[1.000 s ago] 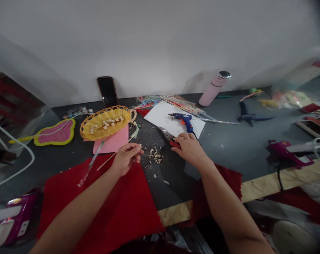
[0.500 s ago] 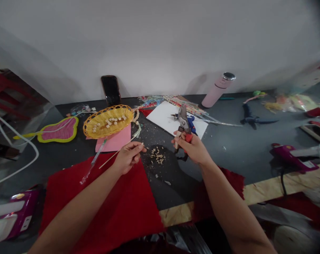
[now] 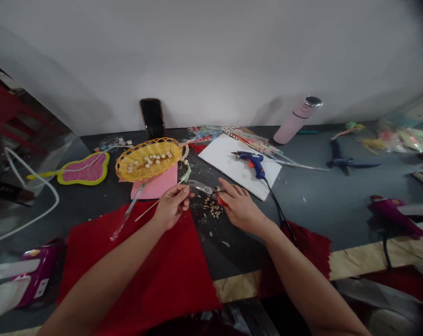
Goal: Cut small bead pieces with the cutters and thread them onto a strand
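Note:
My left hand (image 3: pixel 172 205) is closed, pinching a thin wooden stick (image 3: pixel 147 210) whose long end slants down to the left over the red cloth (image 3: pixel 137 275). In my right hand (image 3: pixel 239 205) are pruning shears (image 3: pixel 206 189) with reddish handles; the fingers wrap round them. The metal blades point left and come up to the left fingertips, at the stick's near end. Whether they touch the stick I cannot tell. Below the shears lies a small pile of short cut wooden pieces (image 3: pixel 214 208) among crumbs on the dark table.
Behind my left hand stands a yellow woven basket (image 3: pixel 127 175) holding small pale pieces, partly over pink paper (image 3: pixel 155 186). A blue glue gun (image 3: pixel 249 161) rests on a white board (image 3: pixel 214 151). Further out are a pink bottle (image 3: pixel 293 126), a phone (image 3: pixel 153 119) and a purple device (image 3: pixel 402 214).
My right hand has brought the shears left and turned their blades from pointing up to pointing at my left fingertips. The glue gun now shows fully. The view has shifted slightly.

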Demonstrator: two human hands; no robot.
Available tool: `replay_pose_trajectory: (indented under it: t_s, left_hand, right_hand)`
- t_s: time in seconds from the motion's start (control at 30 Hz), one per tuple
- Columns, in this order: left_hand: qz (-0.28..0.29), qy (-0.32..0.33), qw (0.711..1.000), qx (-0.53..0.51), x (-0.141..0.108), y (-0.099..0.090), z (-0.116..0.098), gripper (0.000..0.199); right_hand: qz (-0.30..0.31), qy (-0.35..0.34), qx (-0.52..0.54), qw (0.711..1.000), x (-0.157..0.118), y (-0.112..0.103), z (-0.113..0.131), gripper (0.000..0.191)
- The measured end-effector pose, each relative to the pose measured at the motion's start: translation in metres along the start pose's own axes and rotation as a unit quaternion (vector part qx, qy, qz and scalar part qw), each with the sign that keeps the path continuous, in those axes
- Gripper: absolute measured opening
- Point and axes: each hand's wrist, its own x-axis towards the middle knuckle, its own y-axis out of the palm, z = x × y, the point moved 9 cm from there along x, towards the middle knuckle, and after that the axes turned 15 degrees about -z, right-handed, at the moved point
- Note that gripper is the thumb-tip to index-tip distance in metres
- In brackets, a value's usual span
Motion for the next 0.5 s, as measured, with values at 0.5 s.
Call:
replay_pose_trajectory:
  t_s: [0.5]
  left_hand:
    - [0.007, 0.002, 1.0, -0.015, 0.0, -0.001, 0.002, 0.021]
  right_hand:
    - [-0.008, -0.02, -0.007, 1.0, -0.001, -0.003, 0.021, 0.028]
